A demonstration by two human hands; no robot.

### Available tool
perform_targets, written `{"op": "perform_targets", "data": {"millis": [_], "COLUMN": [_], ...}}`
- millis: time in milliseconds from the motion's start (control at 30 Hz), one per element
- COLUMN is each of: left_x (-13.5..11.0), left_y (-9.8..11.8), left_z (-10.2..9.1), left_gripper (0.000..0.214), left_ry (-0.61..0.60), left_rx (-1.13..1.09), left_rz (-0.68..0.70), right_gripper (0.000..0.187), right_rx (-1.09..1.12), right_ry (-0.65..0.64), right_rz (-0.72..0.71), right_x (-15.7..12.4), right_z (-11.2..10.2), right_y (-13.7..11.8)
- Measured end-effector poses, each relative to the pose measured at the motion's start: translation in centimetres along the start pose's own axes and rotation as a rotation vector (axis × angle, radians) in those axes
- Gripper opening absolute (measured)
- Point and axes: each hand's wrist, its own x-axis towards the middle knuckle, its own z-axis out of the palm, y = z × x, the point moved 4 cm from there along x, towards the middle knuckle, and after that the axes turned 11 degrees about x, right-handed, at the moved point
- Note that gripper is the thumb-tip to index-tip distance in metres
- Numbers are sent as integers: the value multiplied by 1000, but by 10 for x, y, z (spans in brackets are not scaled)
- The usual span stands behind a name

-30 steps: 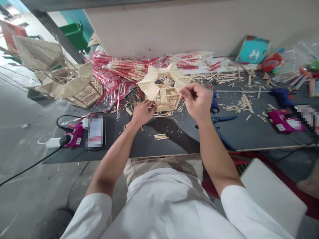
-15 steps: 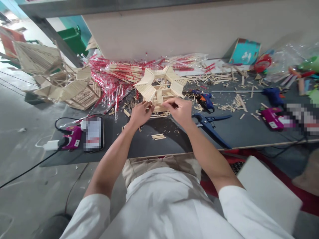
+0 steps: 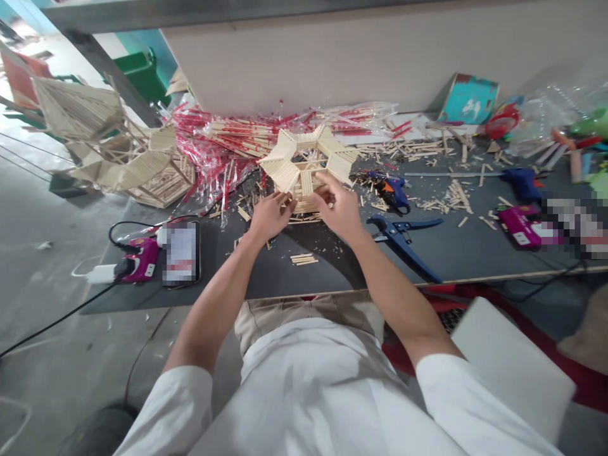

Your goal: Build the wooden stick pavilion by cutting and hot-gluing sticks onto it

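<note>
A star-shaped model built of thin wooden sticks (image 3: 287,155) stands on the dark table in front of me, with an open middle and slatted panels around it. My left hand (image 3: 272,218) is curled at its near left side, thumb and fingertips closed on the edge. On the near right, my right hand (image 3: 341,208) has its thumb low against the front and its index finger on top beside a narrow slatted strip (image 3: 306,183). Whether a loose stick is between the fingers is hidden. Several short cut sticks (image 3: 304,259) lie in a row nearer to me.
Blue cutters (image 3: 403,244) and a glue gun (image 3: 392,190) lie right of the model; another glue gun (image 3: 520,183) is farther right. Red-wrapped stick bundles (image 3: 228,136) are behind. A phone (image 3: 181,253) and purple power strip (image 3: 142,256) lie left, below a larger stick model (image 3: 156,177).
My right hand has shifted its grip: the index finger has risen onto the top of the model and spread from the thumb. My left hand stays at the near left edge.
</note>
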Motion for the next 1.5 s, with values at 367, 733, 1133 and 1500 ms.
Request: {"op": "perform_targets", "data": {"millis": [367, 733, 1133, 1500], "left_x": [0, 0, 1, 0], "left_y": [-2, -2, -3, -1], "left_z": [2, 2, 4, 0], "left_gripper": [34, 34, 36, 39], "left_ry": [4, 6, -9, -41], "left_rx": [29, 20, 40, 98], "left_rz": [15, 26, 25, 21], "right_gripper": [71, 67, 64, 57], "right_rx": [149, 271, 126, 51], "right_ry": [-14, -20, -29, -120], "right_rz": [33, 91, -16, -74], "right_x": [6, 8, 7, 1], "right_z": [6, 11, 9, 7], "right_y": [20, 17, 18, 8]}}
